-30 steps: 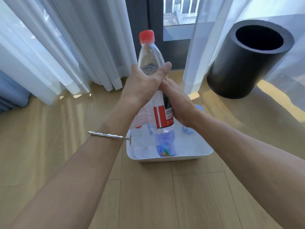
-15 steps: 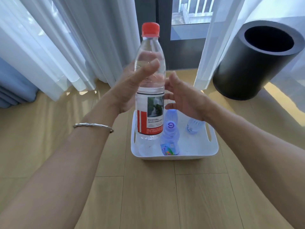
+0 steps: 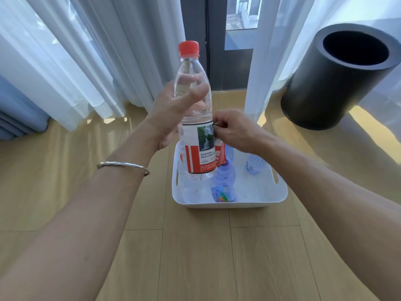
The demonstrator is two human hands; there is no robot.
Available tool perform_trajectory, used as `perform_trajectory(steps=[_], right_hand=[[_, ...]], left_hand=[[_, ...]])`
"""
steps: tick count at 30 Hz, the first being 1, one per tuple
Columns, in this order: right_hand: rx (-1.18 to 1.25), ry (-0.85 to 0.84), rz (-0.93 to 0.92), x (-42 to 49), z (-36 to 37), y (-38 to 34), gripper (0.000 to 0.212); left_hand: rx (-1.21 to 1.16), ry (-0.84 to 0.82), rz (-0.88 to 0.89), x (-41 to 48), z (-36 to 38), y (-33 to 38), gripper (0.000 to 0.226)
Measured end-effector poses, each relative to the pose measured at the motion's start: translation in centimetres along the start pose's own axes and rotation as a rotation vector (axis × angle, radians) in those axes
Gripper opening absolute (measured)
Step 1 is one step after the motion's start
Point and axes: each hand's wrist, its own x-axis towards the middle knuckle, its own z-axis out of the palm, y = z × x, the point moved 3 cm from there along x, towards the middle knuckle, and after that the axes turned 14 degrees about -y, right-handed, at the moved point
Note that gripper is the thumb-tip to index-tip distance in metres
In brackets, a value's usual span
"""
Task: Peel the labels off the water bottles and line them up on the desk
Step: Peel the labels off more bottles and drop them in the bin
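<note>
A clear water bottle (image 3: 193, 98) with a red cap is held upright in the air above a white tub. My left hand (image 3: 171, 114) grips its upper body, thumb across the front. Around its lower half is a red and white label (image 3: 200, 148) with a waterfall picture. My right hand (image 3: 233, 131) pinches the label's top right edge, and part of the label stands away from the bottle there. In the white tub (image 3: 230, 203) lie a bluish bottle (image 3: 223, 181) with a colourful label and another small bottle (image 3: 255, 165).
A tall black cylindrical bin (image 3: 338, 77) stands on the wooden floor at the right. White curtains (image 3: 71, 61) hang across the back, with a dark door frame (image 3: 204, 29) between them. Wooden floor lies in front of the tub.
The bottle has turned so the label's picture faces me. My right hand moved from an open pose beside the bottle onto the label's edge and now pinches it.
</note>
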Motion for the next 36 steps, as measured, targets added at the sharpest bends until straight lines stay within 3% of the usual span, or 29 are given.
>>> perform_trajectory(steps=[5,10,13,18,23,33,36], right_hand=[[-0.153,0.050,0.087,-0.4,-1.0,0.3,0.025],[-0.069,0.128,0.160,-2.3,-4.7,1.9,0.010],[0.069,0.034,0.156,-2.9,-5.6,2.4,0.012],[0.316,-0.289,0.257,-3.5,-5.3,3.2,0.009],[0.415,-0.460,0.436,-4.8,-5.2,5.2,0.013],[0.496,-0.462,0.553,-6.1,-5.6,7.8,0.011],[0.468,-0.477,0.588,-6.6,-5.6,8.9,0.005]], left_hand=[[-0.033,0.237,-0.010,0.4,0.0,0.6,0.024],[0.093,0.500,0.023,0.2,-2.1,2.0,0.039],[0.148,0.588,0.023,-0.2,-3.0,2.6,0.059],[0.139,0.605,0.072,-0.3,-2.8,3.6,0.065],[0.112,0.574,0.086,-0.3,-2.0,3.6,0.043],[0.127,0.560,0.209,-0.3,-0.9,4.5,0.041],[0.127,0.613,0.243,-0.5,-1.4,4.8,0.053]])
